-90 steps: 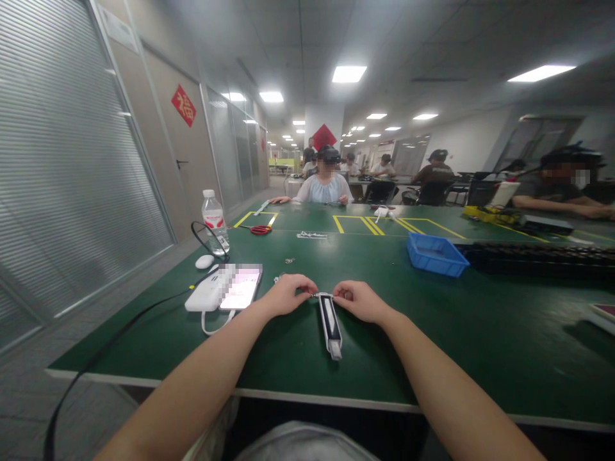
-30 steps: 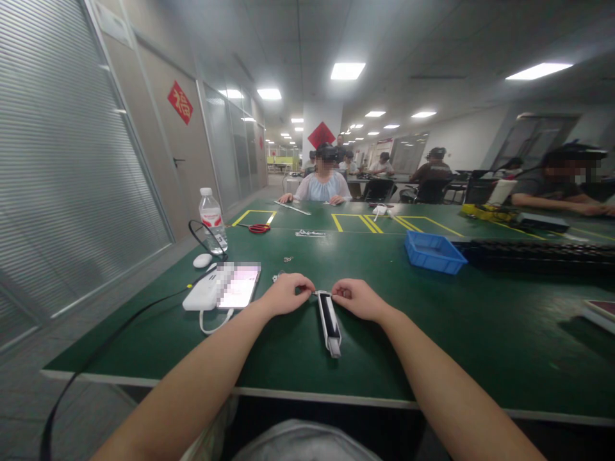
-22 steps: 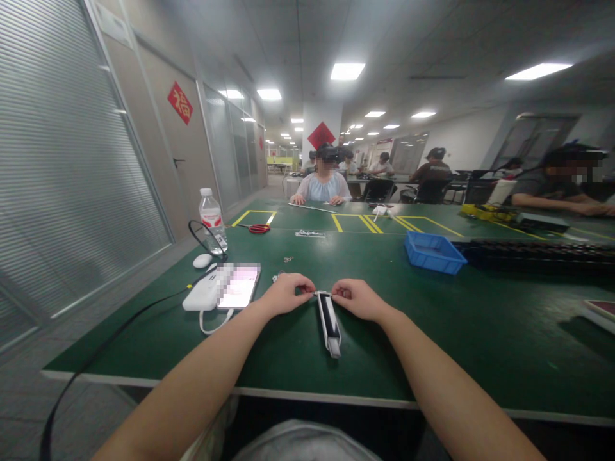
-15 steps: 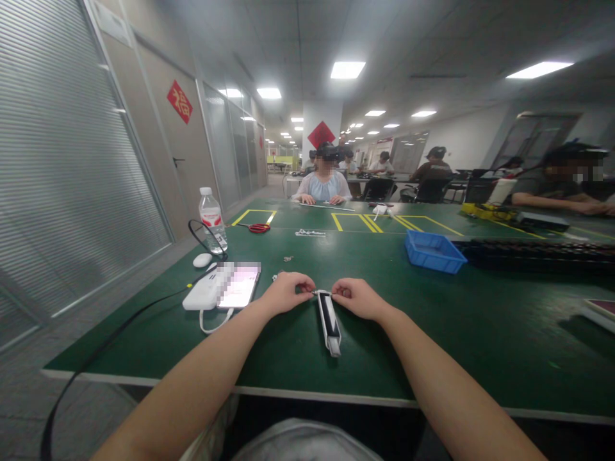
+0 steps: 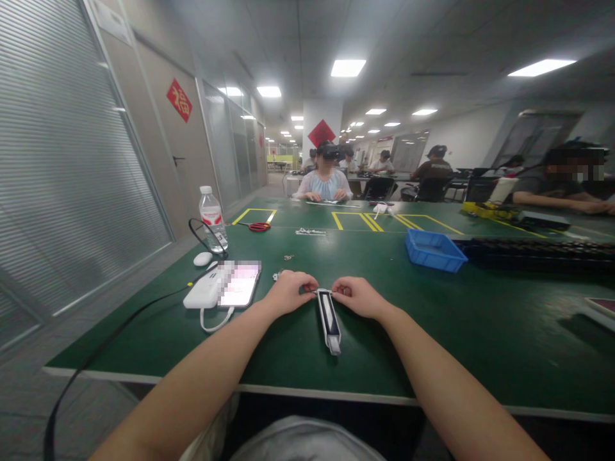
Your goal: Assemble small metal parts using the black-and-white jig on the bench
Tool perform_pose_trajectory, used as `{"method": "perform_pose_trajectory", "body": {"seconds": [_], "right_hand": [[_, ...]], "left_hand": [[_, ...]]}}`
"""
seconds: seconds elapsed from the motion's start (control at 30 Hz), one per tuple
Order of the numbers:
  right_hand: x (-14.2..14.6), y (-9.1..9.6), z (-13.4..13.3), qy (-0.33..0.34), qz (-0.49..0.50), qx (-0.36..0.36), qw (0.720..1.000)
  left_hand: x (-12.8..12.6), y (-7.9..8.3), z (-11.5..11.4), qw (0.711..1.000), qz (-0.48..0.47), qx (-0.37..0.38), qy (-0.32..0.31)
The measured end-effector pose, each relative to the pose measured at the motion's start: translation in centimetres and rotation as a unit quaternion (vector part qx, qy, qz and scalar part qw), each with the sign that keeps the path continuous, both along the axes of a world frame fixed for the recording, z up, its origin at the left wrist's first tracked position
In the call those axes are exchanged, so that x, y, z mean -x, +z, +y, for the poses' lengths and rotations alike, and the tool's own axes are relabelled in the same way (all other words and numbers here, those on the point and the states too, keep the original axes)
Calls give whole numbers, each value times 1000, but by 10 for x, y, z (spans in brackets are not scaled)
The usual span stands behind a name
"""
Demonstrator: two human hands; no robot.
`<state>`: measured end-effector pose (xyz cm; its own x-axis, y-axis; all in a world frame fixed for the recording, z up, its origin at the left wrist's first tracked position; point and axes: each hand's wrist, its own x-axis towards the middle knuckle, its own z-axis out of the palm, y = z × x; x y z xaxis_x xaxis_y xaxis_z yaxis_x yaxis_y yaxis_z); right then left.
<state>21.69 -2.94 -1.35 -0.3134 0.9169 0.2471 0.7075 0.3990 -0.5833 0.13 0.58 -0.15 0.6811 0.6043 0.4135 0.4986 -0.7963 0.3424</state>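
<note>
A long, narrow white-framed device (image 5: 329, 318) with a dark glossy face lies on the green table (image 5: 192, 355) in front of me, its pale tip toward me. My left hand (image 5: 292, 294) is closed at the left of its far end, thumb and fingertips pinched together. From the other side my right hand (image 5: 359, 298) pinches at the same end. Both sets of fingertips meet a thin, light piece across that end, too small to make out. Just behind my left hand lies a small metallic piece (image 5: 277, 276), partly covered, with another small metallic bit (image 5: 289, 258) farther back.
To the left are a phone (image 5: 240, 285), a white power bank (image 5: 202, 291) with a cable, and a water bottle (image 5: 212, 221). Red-handled scissors (image 5: 260, 226) lie farther back. A blue bin (image 5: 434, 251) stands right. A person (image 5: 324, 182) sits opposite.
My left hand has shifted slightly to the right, showing more of the small metallic piece behind it. The reflection on the device's dark face differs. The person opposite has moved their hands.
</note>
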Motion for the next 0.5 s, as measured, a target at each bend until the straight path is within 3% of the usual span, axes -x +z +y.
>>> {"method": "perform_pose_trajectory", "body": {"seconds": [0.5], "right_hand": [[0, 1, -1, -3, 3, 8, 1000]], "left_hand": [[0, 0, -1, 1000, 12, 22, 13]]}}
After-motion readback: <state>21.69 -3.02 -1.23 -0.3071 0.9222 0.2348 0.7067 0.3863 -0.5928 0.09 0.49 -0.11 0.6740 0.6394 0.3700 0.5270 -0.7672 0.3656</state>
